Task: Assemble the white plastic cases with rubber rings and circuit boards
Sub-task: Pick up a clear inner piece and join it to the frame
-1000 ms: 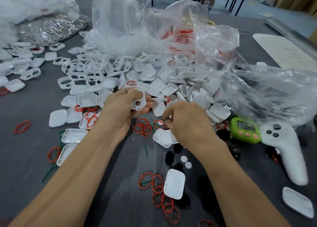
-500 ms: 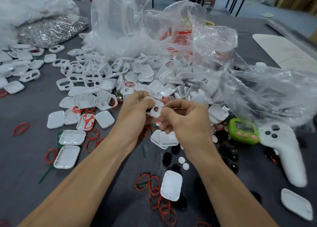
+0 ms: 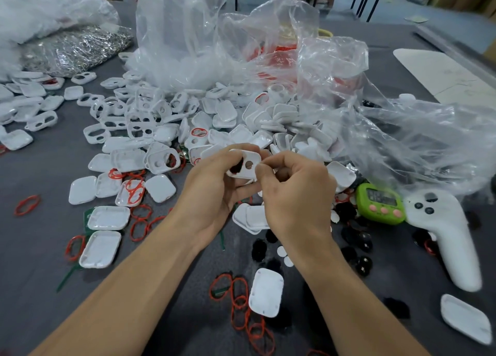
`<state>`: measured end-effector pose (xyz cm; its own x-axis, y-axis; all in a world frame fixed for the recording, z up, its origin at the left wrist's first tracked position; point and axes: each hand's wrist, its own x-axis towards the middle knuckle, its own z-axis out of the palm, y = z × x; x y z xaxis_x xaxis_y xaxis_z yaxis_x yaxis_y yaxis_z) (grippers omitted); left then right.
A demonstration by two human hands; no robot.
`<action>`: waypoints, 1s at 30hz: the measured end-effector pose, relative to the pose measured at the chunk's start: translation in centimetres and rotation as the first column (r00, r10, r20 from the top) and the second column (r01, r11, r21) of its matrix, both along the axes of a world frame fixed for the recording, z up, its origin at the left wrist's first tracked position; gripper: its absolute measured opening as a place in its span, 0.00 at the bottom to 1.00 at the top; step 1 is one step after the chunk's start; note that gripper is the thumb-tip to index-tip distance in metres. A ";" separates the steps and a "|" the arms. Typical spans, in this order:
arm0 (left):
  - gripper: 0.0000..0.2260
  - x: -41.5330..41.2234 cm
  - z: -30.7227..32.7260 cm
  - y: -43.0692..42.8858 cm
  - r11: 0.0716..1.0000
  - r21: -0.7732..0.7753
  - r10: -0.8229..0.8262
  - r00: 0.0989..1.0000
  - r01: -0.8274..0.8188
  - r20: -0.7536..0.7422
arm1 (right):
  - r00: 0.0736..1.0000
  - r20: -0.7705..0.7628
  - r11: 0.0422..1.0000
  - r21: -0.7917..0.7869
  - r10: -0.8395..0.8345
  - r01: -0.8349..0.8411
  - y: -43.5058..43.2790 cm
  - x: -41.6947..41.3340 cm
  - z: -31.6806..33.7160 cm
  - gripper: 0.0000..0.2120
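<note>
**Both hands on one white case [image 3: 248, 163], left of the green timer [image 3: 381, 204]**

So the person's holding a single case, the piece with two holes in it, up off the table and well left of the timer. The left hand [image 3: 212, 191] wraps it from the left and underneath, fingers curled. The right hand [image 3: 292, 194] comes in from the other side, thumb and forefinger pinched on the case's right edge. Can't tell if anything tiny sits between them. The big pile of cases [image 3: 241, 124] lies left of the timer and further back. Loose red rubber rings [image 3: 241, 310] are left of it and nearer me. A white controller [image 3: 451, 237] sits just right of it.
</note>
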<state>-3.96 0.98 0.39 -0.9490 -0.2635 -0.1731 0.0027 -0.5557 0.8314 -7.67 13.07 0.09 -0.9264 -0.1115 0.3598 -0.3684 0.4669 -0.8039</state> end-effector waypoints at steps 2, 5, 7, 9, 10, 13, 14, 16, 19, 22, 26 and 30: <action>0.13 0.0 0.2 0.1 0.995 0.080 -0.055 0.998 0.054 0.010 | 0.999 -0.039 1.000 0.006 0.008 -0.008 0.1 -0.1 0.0 0.02; 0.20 -0.1 0.2 0.2 0.976 0.176 -0.133 0.991 0.125 0.033 | 0.999 -0.040 0.999 0.019 0.034 -0.033 0.5 -0.4 0.0 0.02; 0.23 -0.1 0.2 0.1 0.963 0.214 -0.177 0.983 0.163 0.048 | 0.998 -0.018 0.996 0.060 0.065 -0.063 0.9 -0.8 0.1 0.03; 0.22 -0.1 0.3 -0.1 0.955 0.214 -0.218 0.975 0.203 0.049 | 0.994 0.014 0.988 0.109 0.108 -0.109 1.3 -1.2 0.2 0.04; 0.22 -0.1 0.2 -0.2 0.955 0.205 -0.230 0.972 0.216 0.045 | 0.991 0.028 0.982 0.132 0.131 -0.134 1.5 -1.4 0.3 0.04; 0.20 -0.1 0.0 -0.4 0.950 0.205 -0.248 0.968 0.234 0.045 | 0.982 0.054 0.965 0.187 0.178 -0.185 2.0 -1.9 0.7 0.05; 0.19 -0.1 -0.2 -0.4 0.949 0.204 -0.255 0.966 0.241 0.045 | 0.981 0.054 0.959 0.206 0.187 -0.195 2.1 -2.0 0.8 0.05; 0.17 0.0 -0.1 -0.3 0.949 0.188 -0.266 0.963 0.253 0.048 | 0.978 0.049 0.948 0.240 0.204 -0.210 2.2 -2.0 1.0 0.04; 0.16 0.0 -0.3 -0.3 0.953 0.187 -0.255 0.965 0.240 0.059 | 0.979 0.027 0.938 0.280 0.203 -0.202 2.1 -1.9 1.2 0.03; 0.17 -0.1 -0.4 -0.2 0.961 0.170 -0.237 0.968 0.220 0.086 | 0.983 0.013 0.940 0.291 0.182 -0.178 2.1 -1.9 1.3 0.02; 0.17 0.0 -0.2 -0.1 0.964 0.157 -0.234 0.967 0.217 0.102 | 0.985 0.016 0.937 0.307 0.170 -0.166 2.0 -1.6 1.4 0.02; 0.17 0.1 -0.2 -0.1 0.964 0.142 -0.242 0.965 0.226 0.103 | 0.987 0.041 0.928 0.338 0.153 -0.158 2.0 -1.6 1.6 0.02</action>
